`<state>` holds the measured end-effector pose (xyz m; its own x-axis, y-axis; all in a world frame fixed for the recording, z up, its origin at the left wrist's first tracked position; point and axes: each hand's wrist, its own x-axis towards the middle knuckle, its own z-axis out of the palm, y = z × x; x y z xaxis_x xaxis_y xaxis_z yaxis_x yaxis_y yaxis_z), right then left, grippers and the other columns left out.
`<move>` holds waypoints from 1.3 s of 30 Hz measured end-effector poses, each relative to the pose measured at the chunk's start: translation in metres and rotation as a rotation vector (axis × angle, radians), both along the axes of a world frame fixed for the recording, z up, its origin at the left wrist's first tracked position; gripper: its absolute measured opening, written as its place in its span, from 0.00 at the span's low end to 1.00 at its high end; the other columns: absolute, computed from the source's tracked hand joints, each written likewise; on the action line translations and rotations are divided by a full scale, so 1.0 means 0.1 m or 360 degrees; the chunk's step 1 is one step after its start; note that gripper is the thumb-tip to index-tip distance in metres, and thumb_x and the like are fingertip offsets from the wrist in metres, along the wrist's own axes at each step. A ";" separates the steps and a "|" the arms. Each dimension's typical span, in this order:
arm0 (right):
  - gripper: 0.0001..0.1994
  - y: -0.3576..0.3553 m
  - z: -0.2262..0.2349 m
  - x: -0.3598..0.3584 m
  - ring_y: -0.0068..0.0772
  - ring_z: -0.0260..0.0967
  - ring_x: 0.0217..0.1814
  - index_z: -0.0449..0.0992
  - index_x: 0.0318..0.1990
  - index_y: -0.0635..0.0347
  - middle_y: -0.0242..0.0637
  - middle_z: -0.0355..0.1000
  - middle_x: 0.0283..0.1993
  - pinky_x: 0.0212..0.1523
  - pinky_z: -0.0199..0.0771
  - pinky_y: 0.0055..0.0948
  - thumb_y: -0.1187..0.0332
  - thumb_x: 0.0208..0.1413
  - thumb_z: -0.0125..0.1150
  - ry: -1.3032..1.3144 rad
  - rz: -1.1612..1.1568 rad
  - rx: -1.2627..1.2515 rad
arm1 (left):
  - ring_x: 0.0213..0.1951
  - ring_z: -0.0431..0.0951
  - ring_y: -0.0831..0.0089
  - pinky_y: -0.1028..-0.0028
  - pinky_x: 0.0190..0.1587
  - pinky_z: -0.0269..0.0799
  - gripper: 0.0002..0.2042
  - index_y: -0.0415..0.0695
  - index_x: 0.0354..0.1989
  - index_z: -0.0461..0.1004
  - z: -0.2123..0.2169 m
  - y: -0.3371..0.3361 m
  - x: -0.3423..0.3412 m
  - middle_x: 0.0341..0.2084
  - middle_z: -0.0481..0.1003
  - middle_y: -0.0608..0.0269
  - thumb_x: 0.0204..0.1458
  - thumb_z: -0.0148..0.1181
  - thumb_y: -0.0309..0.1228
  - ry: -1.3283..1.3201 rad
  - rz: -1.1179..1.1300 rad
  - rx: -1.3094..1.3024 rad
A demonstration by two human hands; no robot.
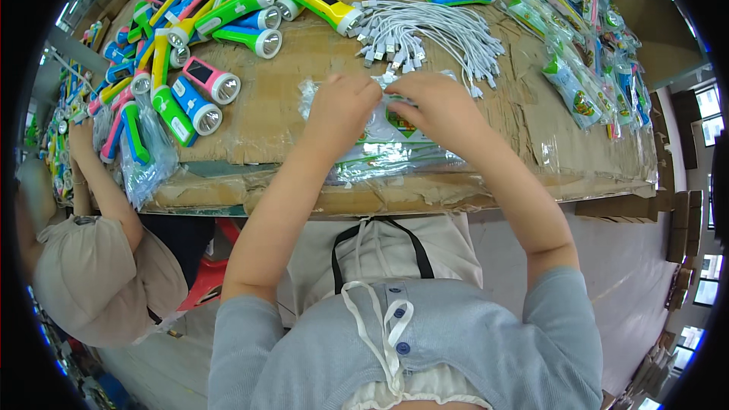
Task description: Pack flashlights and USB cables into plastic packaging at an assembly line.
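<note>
Both hands down on a stack of clear plastic sleeves at the near edge of the cardboard-covered table, centre of view. Stack lies flat; long axis runs roughly 9 to 3 o'clock, across the person's front. Which end is the open mouth: cannot tell.

Left hand curled, fingers bent onto the top sleeve near its 9 o'clock end. Right hand likewise curled, fingertips pinching at the top sleeve beside its green printed patch. The two hands nearly touch.

Bundle of white cables at 12 o'clock from the hands, just beyond. Heap of coloured flashlights toward 10–11 o'clock. Bagged flashlights piled at 2 o'clock. Another person's arm at 9 o'clock, well apart.
</note>
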<state>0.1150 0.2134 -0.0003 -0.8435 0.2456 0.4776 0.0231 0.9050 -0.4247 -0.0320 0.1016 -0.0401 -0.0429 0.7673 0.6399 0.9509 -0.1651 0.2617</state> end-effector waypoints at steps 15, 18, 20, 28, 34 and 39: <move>0.06 0.27 -0.04 -0.17 0.46 0.71 0.32 0.77 0.28 0.60 0.45 0.73 0.26 0.35 0.71 0.39 0.70 0.41 0.57 -0.0591 0.0142 0.0011 | 0.32 0.73 0.69 0.70 0.36 0.63 0.07 0.46 0.29 0.73 -0.01 0.04 0.07 0.27 0.71 0.66 0.38 0.54 0.25 0.0251 -0.0100 0.0052; 0.05 0.28 -0.10 -0.16 0.47 0.71 0.32 0.76 0.26 0.60 0.44 0.73 0.26 0.35 0.70 0.39 0.71 0.42 0.56 -0.0495 0.0140 -0.0326 | 0.36 0.70 0.67 0.69 0.39 0.62 0.06 0.46 0.27 0.72 0.08 -0.02 0.14 0.29 0.70 0.64 0.38 0.54 0.26 0.0363 0.0024 0.0085; 0.05 0.29 -0.17 -0.20 0.46 0.70 0.32 0.75 0.26 0.61 0.43 0.72 0.27 0.35 0.70 0.39 0.71 0.42 0.56 -0.0420 0.0080 -0.0234 | 0.38 0.67 0.66 0.68 0.42 0.60 0.03 0.46 0.25 0.71 0.15 -0.12 0.21 0.29 0.67 0.64 0.39 0.54 0.27 0.0565 0.0124 -0.0183; 0.07 0.84 -0.10 -0.30 0.43 0.69 0.36 0.75 0.29 0.60 0.42 0.72 0.34 0.37 0.69 0.38 0.66 0.45 0.57 -0.0258 -0.0121 -0.0561 | 0.37 0.66 0.67 0.68 0.41 0.58 0.07 0.46 0.21 0.72 0.31 -0.95 0.63 0.26 0.65 0.65 0.35 0.64 0.29 0.0063 -0.0125 -0.0602; 0.08 1.22 -0.37 -0.33 0.43 0.69 0.42 0.75 0.32 0.60 0.40 0.72 0.39 0.39 0.68 0.39 0.65 0.50 0.55 -0.0406 -0.0580 0.0277 | 0.32 0.69 0.65 0.67 0.39 0.61 0.09 0.43 0.28 0.73 0.30 -0.75 0.64 0.27 0.68 0.62 0.42 0.63 0.33 -0.0392 0.0091 -0.0515; 0.06 0.78 0.48 -0.26 0.37 0.71 0.33 0.71 0.33 0.62 0.40 0.71 0.34 0.34 0.71 0.33 0.69 0.54 0.52 0.0472 -0.0552 -0.0092 | 0.29 0.72 0.63 0.67 0.27 0.66 0.14 0.41 0.33 0.71 0.16 -0.51 0.43 0.24 0.71 0.62 0.44 0.62 0.38 -0.0577 0.0722 -0.0395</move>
